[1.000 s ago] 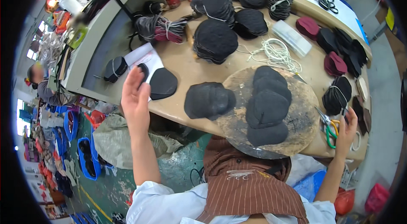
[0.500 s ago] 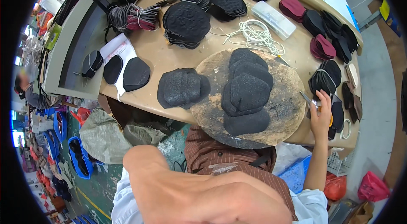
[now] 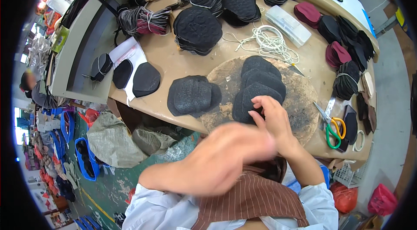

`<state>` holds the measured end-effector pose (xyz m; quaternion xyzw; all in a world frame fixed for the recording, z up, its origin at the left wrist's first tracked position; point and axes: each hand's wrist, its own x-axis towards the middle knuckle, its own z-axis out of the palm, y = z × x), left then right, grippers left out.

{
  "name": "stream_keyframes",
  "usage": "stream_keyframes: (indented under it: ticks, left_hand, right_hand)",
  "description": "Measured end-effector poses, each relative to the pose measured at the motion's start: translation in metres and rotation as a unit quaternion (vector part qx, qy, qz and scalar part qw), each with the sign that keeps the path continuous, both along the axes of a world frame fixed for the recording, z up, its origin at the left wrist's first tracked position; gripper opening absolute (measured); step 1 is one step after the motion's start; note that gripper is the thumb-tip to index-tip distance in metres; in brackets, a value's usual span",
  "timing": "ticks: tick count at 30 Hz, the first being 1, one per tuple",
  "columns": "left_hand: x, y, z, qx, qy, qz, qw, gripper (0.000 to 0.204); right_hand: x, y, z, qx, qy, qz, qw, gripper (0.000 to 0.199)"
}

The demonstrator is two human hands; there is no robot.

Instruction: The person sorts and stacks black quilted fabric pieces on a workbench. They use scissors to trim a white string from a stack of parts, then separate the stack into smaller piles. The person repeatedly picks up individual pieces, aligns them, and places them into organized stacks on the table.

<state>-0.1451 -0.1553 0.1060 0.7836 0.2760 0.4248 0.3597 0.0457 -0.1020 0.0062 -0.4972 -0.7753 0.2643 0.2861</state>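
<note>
At left of the frame, on the table (image 3: 169, 65), a white paper (image 3: 127, 51) with a dark oval pad (image 3: 123, 74) on top and a larger black pad (image 3: 146, 79) partly on its right edge. Left of centre, a small pile of black pads (image 3: 191, 95), lapping the rim of the round wooden block (image 3: 303, 99) and untouched by either hand.

In the lower middle, the left hand (image 3: 230, 154): now in view, where half a second ago mostly forearm and elbow filled the lower frame. Blurred, slanting up and rightward from the sleeve, across the front of the right wrist; grip impossible to tell through the blur.

Right of centre, on the block, the fanned row of black pads (image 3: 260, 80), its nearer end hidden by the hands. Over that end, the right hand (image 3: 276, 121), shifted in from beside the scissors (image 3: 331, 121); attention seemingly off the tool and on the pads. Wrist bent leftward, fingers curled, thumb and forefinger parted at the pad's edge; no pinch visible, contact uncertain.

At right, the scissors, out of hand on the table, below a tied black bundle (image 3: 346, 81).
</note>
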Motion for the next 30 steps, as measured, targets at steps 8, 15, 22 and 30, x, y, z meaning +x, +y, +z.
stream_keyframes:
  ticks: [8,15,22,30]
  left_hand:
    - [0.018,-0.008,-0.133,0.006,0.242,0.225,0.944,0.063]
    - [0.017,-0.006,-0.135,0.006,0.241,0.23,0.943,0.066]
    - [0.018,-0.005,-0.131,0.001,0.262,0.209,0.942,0.053]
    - [-0.064,0.046,-0.091,-0.093,-0.055,0.33,0.938,0.042]
  right_hand:
    - [-0.011,-0.006,-0.007,0.009,-0.014,0.001,1.0,0.029]
    - [-0.008,-0.007,-0.004,-0.099,0.038,-0.022,0.994,0.023]
    - [0.056,0.015,0.037,-0.312,0.313,0.426,0.79,0.02]
    - [0.032,0.081,0.064,-0.316,0.138,0.123,0.931,0.037]
